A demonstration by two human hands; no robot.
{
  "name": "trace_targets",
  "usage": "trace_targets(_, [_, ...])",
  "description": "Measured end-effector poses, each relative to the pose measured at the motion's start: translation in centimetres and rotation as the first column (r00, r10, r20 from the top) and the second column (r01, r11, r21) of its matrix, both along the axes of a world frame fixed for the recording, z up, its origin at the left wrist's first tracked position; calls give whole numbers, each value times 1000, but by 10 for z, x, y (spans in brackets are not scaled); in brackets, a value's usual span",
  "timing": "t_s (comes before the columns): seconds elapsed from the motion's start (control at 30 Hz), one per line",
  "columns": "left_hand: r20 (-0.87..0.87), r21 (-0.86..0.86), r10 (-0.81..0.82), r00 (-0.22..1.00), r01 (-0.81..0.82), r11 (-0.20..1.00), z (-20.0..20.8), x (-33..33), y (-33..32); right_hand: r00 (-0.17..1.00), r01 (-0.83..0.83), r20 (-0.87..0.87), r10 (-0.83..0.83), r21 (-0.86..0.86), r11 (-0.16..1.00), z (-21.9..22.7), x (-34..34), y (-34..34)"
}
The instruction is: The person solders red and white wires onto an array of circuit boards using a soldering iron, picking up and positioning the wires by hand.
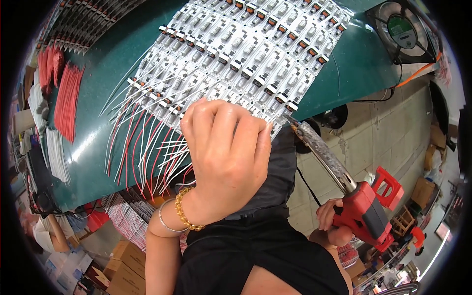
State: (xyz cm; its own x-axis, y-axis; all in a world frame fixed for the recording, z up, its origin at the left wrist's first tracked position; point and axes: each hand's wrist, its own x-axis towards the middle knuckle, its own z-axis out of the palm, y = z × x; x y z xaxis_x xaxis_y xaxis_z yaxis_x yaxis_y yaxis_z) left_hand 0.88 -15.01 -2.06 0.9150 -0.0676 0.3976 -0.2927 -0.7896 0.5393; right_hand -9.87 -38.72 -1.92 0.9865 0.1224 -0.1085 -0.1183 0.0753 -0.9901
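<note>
A large panel of white circuit boards (246,49) with rows of small parts lies on the green table. Over its near edge my left hand (228,152) is closed, palm down, fingertips at the boards. White wires (173,147) stick out from under its palm; the fingers hide their grip. Red wires (132,152) and more white ones hang off the panel's left near side. On the right, my right hand (332,221) grips a red and black soldering gun (366,211). Its metal barrel points up and left, the tip close to the panel's near right corner.
Bundles of red wires (69,101) and white wires (58,155) lie on the green table (98,125) at left. A stack of boards (81,24) stands at far left. At far right is a black fan (402,30) with cables. Cardboard boxes (125,260) stand below left.
</note>
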Motion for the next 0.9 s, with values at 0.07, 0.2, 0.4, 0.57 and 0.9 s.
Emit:
trace_targets(0.07, [4, 4, 5, 1000, -5, 1000, 0, 0, 0, 1000, 23, 21, -23, -14, 1000, 1, 3, 3])
trace_targets(0.2, [30, -1, 13, 999, -13, 1000, 1, 3, 1, 986, 135, 100, -132, -23, 991, 2, 9, 15])
trace_targets(0.4, [93, -49, 17, 996, -12, 999, 8, -1, 15, 979, 88, 179, -103, 91, 992, -4, 25, 23])
trace_targets(0.57, [411, -54, 512, 754, -540, 840, 60, -25, 112, 953, 152, 246, -178, 121, 981, -16, 35, 24])
trace_targets(0.9, [371, 570, 691, 620, -740, 358, 12, -83, 351, 927, 199, 348, -143, -131, 971, -16, 71, 32])
